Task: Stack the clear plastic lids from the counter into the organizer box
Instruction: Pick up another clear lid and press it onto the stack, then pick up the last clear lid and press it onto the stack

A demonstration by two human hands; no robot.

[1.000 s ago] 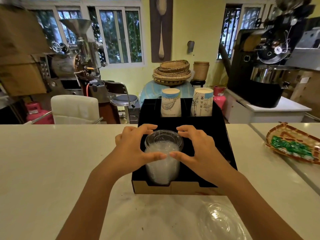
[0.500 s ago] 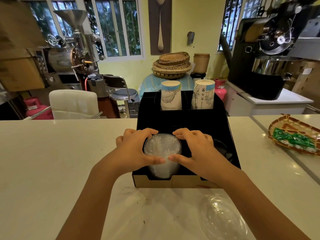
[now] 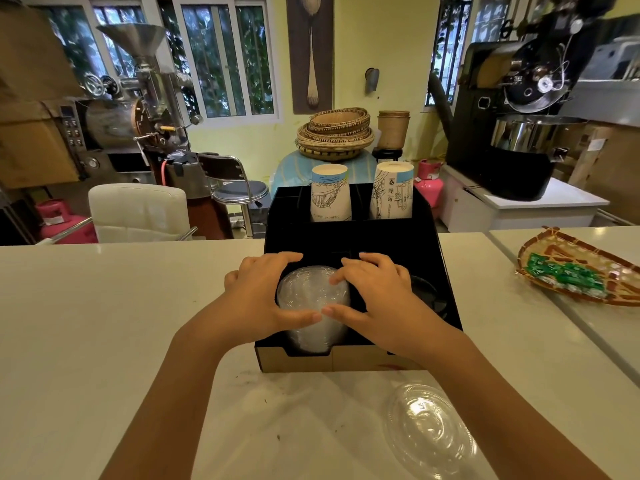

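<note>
- The stack of clear lids (image 3: pixel 313 299) sits in the front-left slot of the black organizer box (image 3: pixel 436 271), its domed top level with the slot's rim, its lower part showing through the notch in the box's front wall.
- My left hand (image 3: pixel 258 299) and right hand (image 3: pixel 375 294) cup it from either side, thumbs nearly touching across the near edge, fingers curled over the far edge; both are closed on the stack.
- These lids look thin, light and slick, and I judge they would buckle under a hard squeeze; the rims are the place to hold.
- One more loose lid (image 3: pixel 427 427) lies on the counter (image 3: pixel 104 323) near my right forearm, apart from the box.
- Two paper cup stacks (image 3: pixel 330 194) stand in the rear slots.
- The counter is pale and smooth; a woven tray (image 3: pixel 585 268) rests on the counter to the right.
- Beyond are roasting machines, windows and stacked baskets (image 3: pixel 334 133).
</note>
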